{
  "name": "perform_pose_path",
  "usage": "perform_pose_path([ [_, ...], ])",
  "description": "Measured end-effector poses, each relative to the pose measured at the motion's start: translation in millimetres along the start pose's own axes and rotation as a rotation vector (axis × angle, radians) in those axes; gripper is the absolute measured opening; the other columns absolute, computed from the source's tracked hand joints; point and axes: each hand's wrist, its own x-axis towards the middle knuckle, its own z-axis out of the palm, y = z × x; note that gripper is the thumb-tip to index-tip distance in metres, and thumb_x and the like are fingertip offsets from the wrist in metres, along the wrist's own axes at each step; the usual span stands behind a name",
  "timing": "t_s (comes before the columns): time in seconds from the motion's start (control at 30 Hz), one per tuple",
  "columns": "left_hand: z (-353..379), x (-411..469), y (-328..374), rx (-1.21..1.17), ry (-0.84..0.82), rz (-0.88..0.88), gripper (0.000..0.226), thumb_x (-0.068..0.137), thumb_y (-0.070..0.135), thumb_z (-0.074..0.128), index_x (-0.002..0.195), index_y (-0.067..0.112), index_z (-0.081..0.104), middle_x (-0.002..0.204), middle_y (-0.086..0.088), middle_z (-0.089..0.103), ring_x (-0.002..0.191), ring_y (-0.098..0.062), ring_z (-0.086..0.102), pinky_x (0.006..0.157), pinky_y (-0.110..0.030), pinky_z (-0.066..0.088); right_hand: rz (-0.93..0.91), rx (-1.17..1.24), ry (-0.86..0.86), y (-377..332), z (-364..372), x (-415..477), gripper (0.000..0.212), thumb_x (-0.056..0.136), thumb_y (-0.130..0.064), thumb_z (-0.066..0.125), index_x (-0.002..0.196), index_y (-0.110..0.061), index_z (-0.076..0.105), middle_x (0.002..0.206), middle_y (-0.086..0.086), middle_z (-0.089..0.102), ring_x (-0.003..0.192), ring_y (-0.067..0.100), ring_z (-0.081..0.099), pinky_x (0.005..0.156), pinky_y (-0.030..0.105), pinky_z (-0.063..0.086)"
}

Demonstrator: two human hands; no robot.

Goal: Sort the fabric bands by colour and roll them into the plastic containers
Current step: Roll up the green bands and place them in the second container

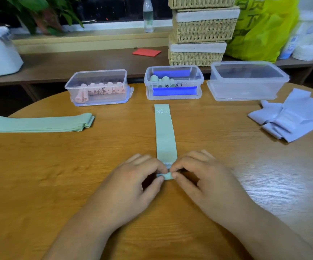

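— What are the hands doing?

— Both are curled in on the near end of one green band [166, 134]. The left hand [133, 182] pinches its left edge between thumb and forefinger, and the right hand [206, 182] pinches its right edge the same way. The fingertips [160, 180] of the two hands nearly meet over the cloth.

— And the band itself?

— It lies flat on the wooden table [58, 166] and runs straight away from the fingers, with "30" printed at the far end. Right between the fingertips the near end is turned over into a small tight fold. I cannot tell whether that makes a full turn of a roll.

— Where are the boxes?

— There are three clear plastic ones in a row, well beyond the fingers. Straight ahead, just past the band's far end, is the box with blue clips [173, 82], which holds a few green rolls. Ahead and to the left of the fingers is the box of pink rolls [97, 87]. Ahead and to the right stands the biggest box [245, 81].

— Any other bands?

— A flat stack of green bands [39, 124] lies well out to the left of the left hand. A loose heap of pale lilac bands [292, 117] lies well out to the right of the right hand, near the table's edge.

— And behind all that?

— Past the boxes there is a bench with stacked wicker baskets [198, 29], a yellow-green bag [260, 29], a water bottle [148, 15] and a red card [146, 52].
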Motion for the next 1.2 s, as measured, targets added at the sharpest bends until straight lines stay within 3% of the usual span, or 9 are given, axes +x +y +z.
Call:
perform_pose_path([
  [0.27, 1.9, -0.1, -3.4, -0.016, -0.009, -0.023, 0.015, 0.099, 0.032, 0.070, 0.112, 0.040, 0.072, 0.112, 0.028, 0.061, 0.114, -0.006, 0.058, 0.093, -0.032, 0.050, 0.018, 0.029, -0.023, 5.5, -5.8, -4.5, 0.013, 0.092, -0.036, 0.079, 0.104, -0.040, 0.079, 0.100, -0.026, 0.063, 0.105, 0.005, 0.056, 0.086, 0.015, 0.044],
  [0.53, -1.1, -3.9, -3.5, -0.054, -0.014, -0.062, 0.016, 0.093, 0.031, 0.078, 0.107, 0.038, 0.077, 0.109, 0.026, 0.065, 0.113, -0.008, 0.060, 0.095, -0.025, 0.047, 0.018, 0.049, -0.082, 9.6, -9.9, -9.2, 0.020, 0.093, -0.033, 0.080, 0.110, -0.043, 0.080, 0.101, -0.027, 0.066, 0.108, 0.009, 0.059, 0.085, 0.021, 0.050],
  [1.0, -2.4, -5.4, -1.6, -0.025, -0.007, -0.065, 0.018, 0.091, 0.031, 0.080, 0.109, 0.036, 0.081, 0.110, 0.026, 0.066, 0.112, -0.008, 0.060, 0.093, -0.026, 0.050, 0.002, 0.023, -0.071, 6.6, -9.9, -9.2, 0.015, 0.092, -0.036, 0.079, 0.106, -0.042, 0.081, 0.100, -0.027, 0.066, 0.103, 0.008, 0.059, 0.082, 0.018, 0.046],
  [1.1, -2.2, -5.2, -1.6, 0.003, -0.009, -0.070, 0.019, 0.092, 0.034, 0.078, 0.111, 0.035, 0.081, 0.111, 0.027, 0.065, 0.113, -0.005, 0.058, 0.093, -0.021, 0.048, 0.011, 0.011, -0.068, 6.3, -9.4, -9.6, 0.016, 0.095, -0.035, 0.076, 0.109, -0.042, 0.081, 0.100, -0.026, 0.066, 0.103, 0.008, 0.059, 0.081, 0.016, 0.045],
  [1.2, -2.9, -6.0, 0.6, 0.037, -0.004, -0.068, 0.025, 0.095, 0.045, 0.068, 0.114, 0.037, 0.081, 0.114, 0.027, 0.065, 0.114, -0.003, 0.056, 0.093, -0.022, 0.048, -0.014, -0.035, -0.052, 4.6, -8.8, -9.6, 0.018, 0.098, -0.035, 0.072, 0.113, -0.040, 0.080, 0.100, -0.025, 0.064, 0.099, 0.009, 0.057, 0.080, 0.023, 0.049],
])
